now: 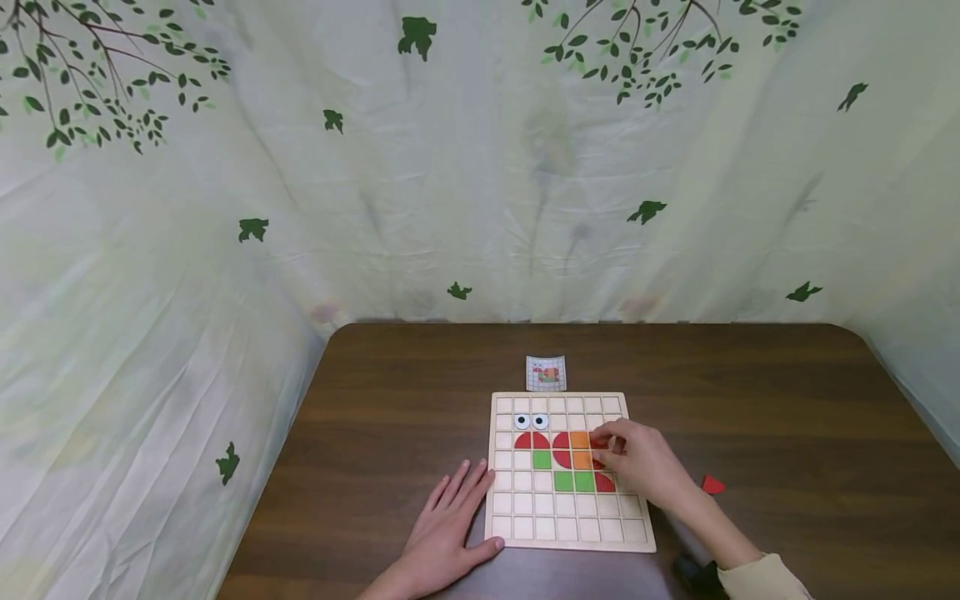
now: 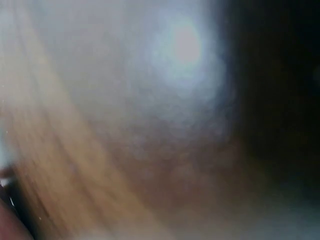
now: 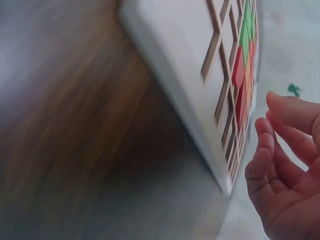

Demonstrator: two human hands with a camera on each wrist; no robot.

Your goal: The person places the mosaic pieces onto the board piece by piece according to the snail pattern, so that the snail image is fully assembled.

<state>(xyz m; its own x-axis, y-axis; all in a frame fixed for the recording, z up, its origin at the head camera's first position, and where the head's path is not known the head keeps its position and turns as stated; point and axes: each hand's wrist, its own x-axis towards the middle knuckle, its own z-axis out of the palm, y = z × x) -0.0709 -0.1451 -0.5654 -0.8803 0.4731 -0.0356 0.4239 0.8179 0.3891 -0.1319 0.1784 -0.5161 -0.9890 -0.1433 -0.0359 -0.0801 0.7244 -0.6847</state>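
A pale wooden grid board (image 1: 523, 528) lies on the table with coloured tiles set in its cells. Two eye tiles (image 1: 531, 422) sit near the top, above red quarter-round tiles (image 1: 532, 442). Orange squares (image 1: 581, 450) and green squares (image 1: 573, 481) fill cells around the middle. My right hand (image 1: 647, 458) is over the board's right side, its thumb and fingertips at the red tiles beside the orange ones. In the right wrist view its fingers are bent, with a gap and no tile visible between them. My left hand (image 1: 447, 527) lies spread on the table, touching the board's left edge.
A small card (image 1: 546, 374) with a coloured grid picture lies just behind the board. One loose red tile (image 1: 712, 484) is on the brown table (image 1: 390, 400) to the right, beyond my right wrist. A leaf-patterned cloth (image 1: 480, 167) hangs behind the table.
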